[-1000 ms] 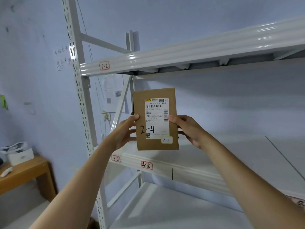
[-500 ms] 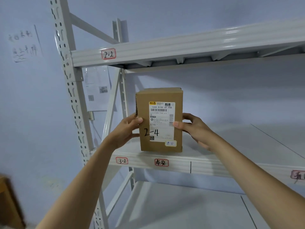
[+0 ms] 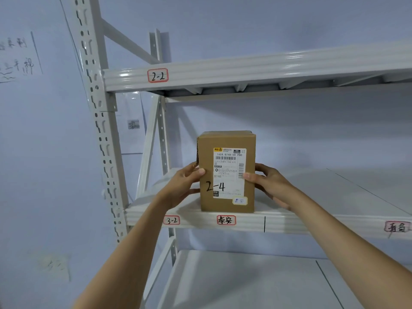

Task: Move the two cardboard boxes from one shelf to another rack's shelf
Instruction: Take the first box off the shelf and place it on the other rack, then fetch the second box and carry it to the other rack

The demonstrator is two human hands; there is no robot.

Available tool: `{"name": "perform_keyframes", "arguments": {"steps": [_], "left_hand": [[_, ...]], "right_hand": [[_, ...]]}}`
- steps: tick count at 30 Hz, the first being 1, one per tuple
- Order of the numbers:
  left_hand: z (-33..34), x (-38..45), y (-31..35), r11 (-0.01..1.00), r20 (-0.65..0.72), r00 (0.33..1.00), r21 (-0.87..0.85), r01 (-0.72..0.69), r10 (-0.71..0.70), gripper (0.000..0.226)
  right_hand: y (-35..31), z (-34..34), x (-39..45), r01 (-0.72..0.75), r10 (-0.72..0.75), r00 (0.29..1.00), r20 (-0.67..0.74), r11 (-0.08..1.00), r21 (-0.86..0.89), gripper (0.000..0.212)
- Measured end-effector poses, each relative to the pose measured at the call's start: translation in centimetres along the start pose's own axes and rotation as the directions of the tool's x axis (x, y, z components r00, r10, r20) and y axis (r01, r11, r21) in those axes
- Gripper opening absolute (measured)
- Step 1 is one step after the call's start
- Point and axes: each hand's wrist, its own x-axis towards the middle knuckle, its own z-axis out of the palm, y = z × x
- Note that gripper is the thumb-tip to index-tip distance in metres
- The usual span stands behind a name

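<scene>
A brown cardboard box (image 3: 227, 139) with a white shipping label and "2-4" handwritten on its front stands upright on the white rack shelf (image 3: 312, 223) tagged 3-2, at its front edge near the left end. My left hand (image 3: 185, 186) grips the box's left side, thumb on the front face. My right hand (image 3: 270, 185) grips its right side, thumb on the label. Only one box is in view.
The shelf above, tagged 2-2 (image 3: 157, 75), hangs over the box. A perforated white upright (image 3: 98, 121) stands at the left. A lower shelf (image 3: 245, 282) lies beneath. Red-bordered tags mark the shelf beam. Paper notes are stuck on the blue wall at left.
Held in the air a second ago, the box has come down onto the 3-2 shelf. Both hands stayed on its sides. The view shifted closer to the rack.
</scene>
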Motion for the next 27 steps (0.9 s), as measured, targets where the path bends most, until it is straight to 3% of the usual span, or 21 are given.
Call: {"name": "perform_keyframes", "arguments": {"steps": [8, 9, 11, 13, 16, 20, 24, 27], "left_hand": [[0.2, 0.0, -0.7, 1.000, 0.006, 1.000, 0.015, 0.016, -0.017, 0.041], [0.2, -0.1, -0.7, 1.000, 0.004, 1.000, 0.005, 0.023, -0.023, 0.041], [0.0, -0.3, -0.7, 0.999, -0.010, 0.999, -0.007, 0.033, -0.034, 0.044], [-0.4, -0.7, -0.8, 0.999, -0.036, 0.998, 0.025, 0.045, -0.044, 0.061], [-1.2, -2.1, -0.8, 0.965, -0.102, 0.994, 0.254, 0.069, -0.045, 0.087], [-1.8, -4.0, -1.2, 0.736, -0.212, 0.977, 0.663, 0.134, 0.014, 0.073], [-0.3, -6.8, -0.9, 0.443, -0.190, 0.982, 0.880, 0.173, -0.005, 0.076], [2.4, -9.0, -0.5, 0.353, -0.220, 0.975, 0.913, 0.203, 0.007, 0.071]], "right_hand": [[-0.8, 0.4, -0.9, -0.068, 0.068, 0.998, 0.005, 0.997, -0.045, 0.087], [-1.2, 0.5, -1.2, -0.088, 0.088, 0.996, 0.004, 0.994, -0.071, 0.091], [-1.9, 0.7, -1.8, -0.127, 0.128, 0.992, 0.000, 0.979, -0.159, 0.117], [-2.6, 0.9, -2.5, -0.159, 0.157, 0.987, -0.029, 0.959, -0.235, 0.142], [-3.1, 0.7, -3.6, -0.173, 0.148, 0.982, -0.116, 0.953, -0.249, 0.139], [-3.5, -0.2, -6.1, -0.152, 0.074, 0.980, -0.184, 0.874, -0.461, 0.098], [-3.1, -1.7, -9.2, -0.163, 0.059, 0.985, -0.165, 0.649, -0.743, 0.097], [-3.2, -2.9, -12.2, -0.171, 0.101, 0.985, -0.141, 0.452, -0.876, 0.095]]}}
